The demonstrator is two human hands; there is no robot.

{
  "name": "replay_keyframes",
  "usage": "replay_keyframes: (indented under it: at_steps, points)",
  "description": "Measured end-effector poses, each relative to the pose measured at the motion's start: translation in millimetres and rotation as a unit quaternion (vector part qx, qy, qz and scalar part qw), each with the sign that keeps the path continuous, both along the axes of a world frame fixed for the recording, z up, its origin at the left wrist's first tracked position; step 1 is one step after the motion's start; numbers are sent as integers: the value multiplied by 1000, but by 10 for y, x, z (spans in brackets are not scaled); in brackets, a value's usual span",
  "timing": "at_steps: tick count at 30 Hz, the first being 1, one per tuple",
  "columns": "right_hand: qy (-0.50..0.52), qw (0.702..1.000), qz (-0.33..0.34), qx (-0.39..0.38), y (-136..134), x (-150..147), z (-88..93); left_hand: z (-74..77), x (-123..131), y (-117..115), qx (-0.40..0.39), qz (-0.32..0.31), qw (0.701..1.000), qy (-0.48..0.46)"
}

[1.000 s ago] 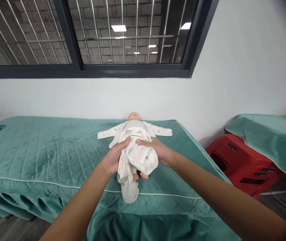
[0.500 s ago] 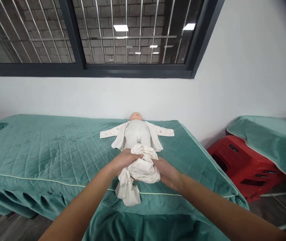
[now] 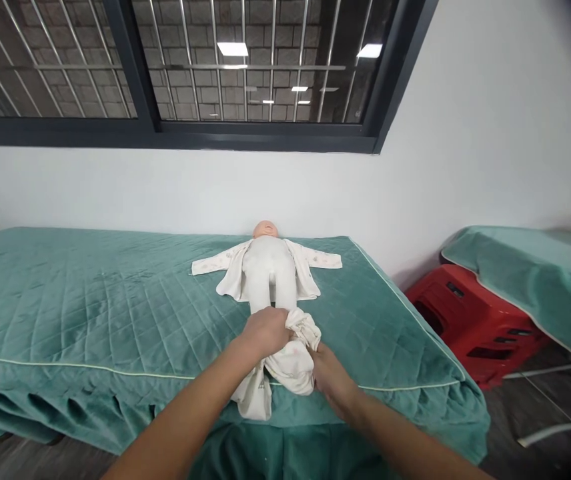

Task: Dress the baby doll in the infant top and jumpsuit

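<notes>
A baby doll (image 3: 269, 262) lies on its back on the green quilted bed, its head toward the wall. Its white patterned jacket (image 3: 307, 280) is spread open with both sleeves stretched out sideways. White printed baby pants (image 3: 293, 363) are bunched at the doll's feet, one leg hanging over the bed's front edge. My left hand (image 3: 267, 331) is closed at the doll's lower leg, gripping the pants' gathered cloth. My right hand (image 3: 329, 373) pinches the right side of the bunched pants. The doll's feet are hidden behind my hands and the cloth.
The green bed cover (image 3: 115, 300) extends far to the left, with a face hole at its end. Red plastic stools (image 3: 475, 327) stand right of the bed, partly under another green-covered bed (image 3: 540, 280). A white wall and a barred window (image 3: 265, 67) are behind.
The bunched pants have moved down and slightly right, baring more of the doll's legs. My left hand has shifted over the lower leg. The view has moved a little.
</notes>
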State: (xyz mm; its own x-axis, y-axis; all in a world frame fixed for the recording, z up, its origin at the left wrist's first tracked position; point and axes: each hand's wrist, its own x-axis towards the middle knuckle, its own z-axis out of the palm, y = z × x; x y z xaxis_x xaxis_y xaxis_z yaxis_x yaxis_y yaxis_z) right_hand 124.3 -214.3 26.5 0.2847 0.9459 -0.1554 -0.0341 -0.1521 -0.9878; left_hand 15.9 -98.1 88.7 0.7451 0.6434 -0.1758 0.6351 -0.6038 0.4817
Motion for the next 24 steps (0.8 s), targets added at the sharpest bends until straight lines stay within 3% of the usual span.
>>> replay_keyframes:
  at_steps: [6,10,18,24]
  points:
    - [-95,992,-73,43,31,62,-109,94,-111,32,-83,-68,992,-64]
    - [-113,986,-113,37,14,20,-158,96,-179,96,-162,-61,980,-101]
    - [-61,986,-156,-14,-4,22,-63,114,-225,122,-255,-67,955,-134]
    - [91,981,-159,69,-5,44,-72,252,-228,156,-365,-63,913,-170]
